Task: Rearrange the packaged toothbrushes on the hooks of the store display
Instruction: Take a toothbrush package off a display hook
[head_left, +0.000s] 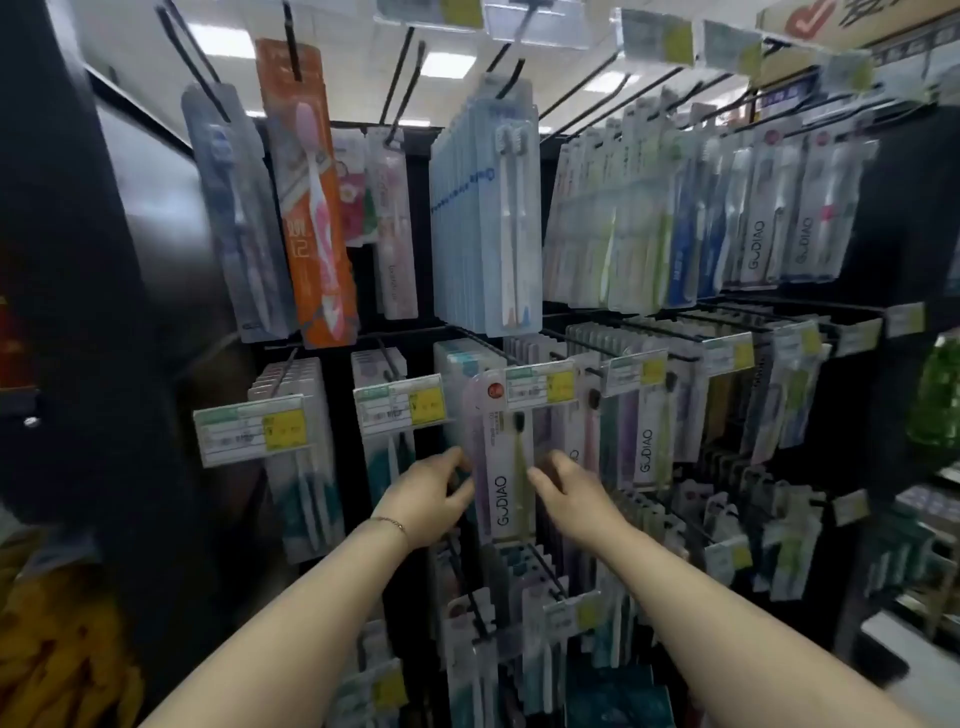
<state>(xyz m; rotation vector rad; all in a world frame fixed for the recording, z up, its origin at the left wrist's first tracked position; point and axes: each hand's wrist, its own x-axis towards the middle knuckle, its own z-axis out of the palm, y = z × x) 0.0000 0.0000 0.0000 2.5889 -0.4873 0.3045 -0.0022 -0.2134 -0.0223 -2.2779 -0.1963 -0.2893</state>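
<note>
flat glossy plastic toothbrush pack (498, 467), long and slim, held upright by the middle-row hooks (587, 347), bristles up top, side edges pinched in left hand (431, 499) and right hand (566, 493) grip

One GODIAO pack (500, 462) is off the rows and upright in front of the middle tier of the display (422, 218). It is a clear, pale lilac blister card with a red round mark at the top. Inside is a green-handled brush with dark bristles, head up. The left hand (431, 499) grips its left edge. The fingers of the right hand (566, 493) lie at its right edge; whether they pinch it cannot be told. Its top overlaps the hanging packs behind. Other packs hang in dense rows on black hooks (292, 47) across three tiers, including a thick pale blue stack (488, 218) above and an orange pack (306, 208) upper left.
</note>
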